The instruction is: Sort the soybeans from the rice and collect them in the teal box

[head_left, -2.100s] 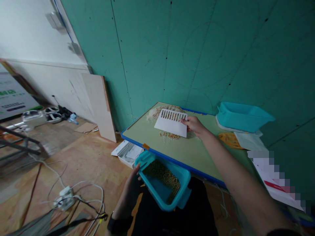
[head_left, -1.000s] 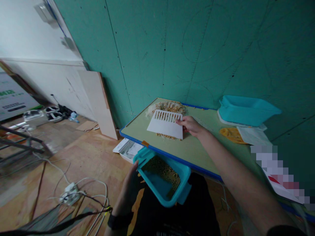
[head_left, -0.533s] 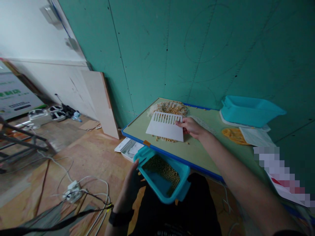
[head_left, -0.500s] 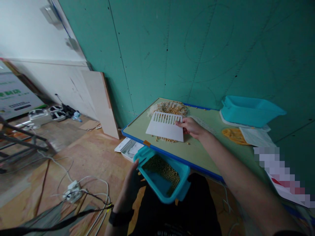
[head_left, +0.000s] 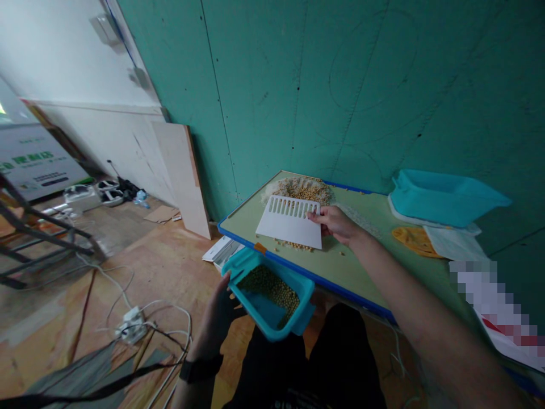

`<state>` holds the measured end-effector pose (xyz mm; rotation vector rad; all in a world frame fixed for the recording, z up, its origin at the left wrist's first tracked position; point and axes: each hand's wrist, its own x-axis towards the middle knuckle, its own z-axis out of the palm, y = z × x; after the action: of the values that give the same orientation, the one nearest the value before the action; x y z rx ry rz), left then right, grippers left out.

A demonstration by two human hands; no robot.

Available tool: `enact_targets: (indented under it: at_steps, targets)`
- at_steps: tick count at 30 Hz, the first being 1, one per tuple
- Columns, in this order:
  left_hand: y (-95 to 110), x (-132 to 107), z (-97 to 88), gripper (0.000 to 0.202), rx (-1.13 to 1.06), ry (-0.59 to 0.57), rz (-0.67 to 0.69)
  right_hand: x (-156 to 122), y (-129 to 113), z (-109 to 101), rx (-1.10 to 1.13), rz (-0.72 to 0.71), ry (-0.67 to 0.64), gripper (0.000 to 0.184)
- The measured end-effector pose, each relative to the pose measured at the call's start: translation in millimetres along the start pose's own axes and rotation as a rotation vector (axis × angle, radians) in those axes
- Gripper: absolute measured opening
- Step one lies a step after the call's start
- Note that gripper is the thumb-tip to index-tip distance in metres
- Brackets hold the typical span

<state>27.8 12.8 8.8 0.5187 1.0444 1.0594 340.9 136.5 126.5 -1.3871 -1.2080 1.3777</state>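
My right hand (head_left: 335, 222) grips the right edge of a white slotted scraper (head_left: 290, 222) that stands on the green table (head_left: 340, 264). A small row of beans (head_left: 293, 245) lies under the scraper's near edge, close to the table's blue rim. A larger pile of beans and white grains (head_left: 303, 190) sits behind the scraper at the far corner. My left hand (head_left: 219, 315) holds a teal bin (head_left: 269, 292) partly filled with beans just below the table's front edge.
A second teal bin (head_left: 445, 197) rests on white sheets at the table's back right, beside a yellow cloth (head_left: 415, 240) and papers. A wooden board (head_left: 183, 179) leans on the green wall. Cables and a power strip (head_left: 130, 325) lie on the wooden floor.
The scraper has dragged a small batch of beans from the far pile toward the table's front edge. The teal bin stays held under that edge. The view has shifted slightly.
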Motion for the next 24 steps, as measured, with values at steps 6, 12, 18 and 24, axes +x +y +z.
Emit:
enact_targets:
  at_steps: [6,12,18,24]
  targets:
    - [19,-2,-5.2,0.044,-0.016,0.098,0.028,-5,-8,10,-0.028,-0.002,0.016,0.013]
    - [36,4,-16.7,0.044,0.041,0.104,0.022,-11,-13,18,-0.062,-0.040,0.010,0.012]
    - [38,6,-22.8,0.051,0.041,0.056,0.003,-18,-8,20,-0.086,-0.073,0.019,0.019]
    - [35,5,-19.6,0.061,0.064,-0.009,-0.021,-29,-2,21,-0.093,-0.104,0.007,0.028]
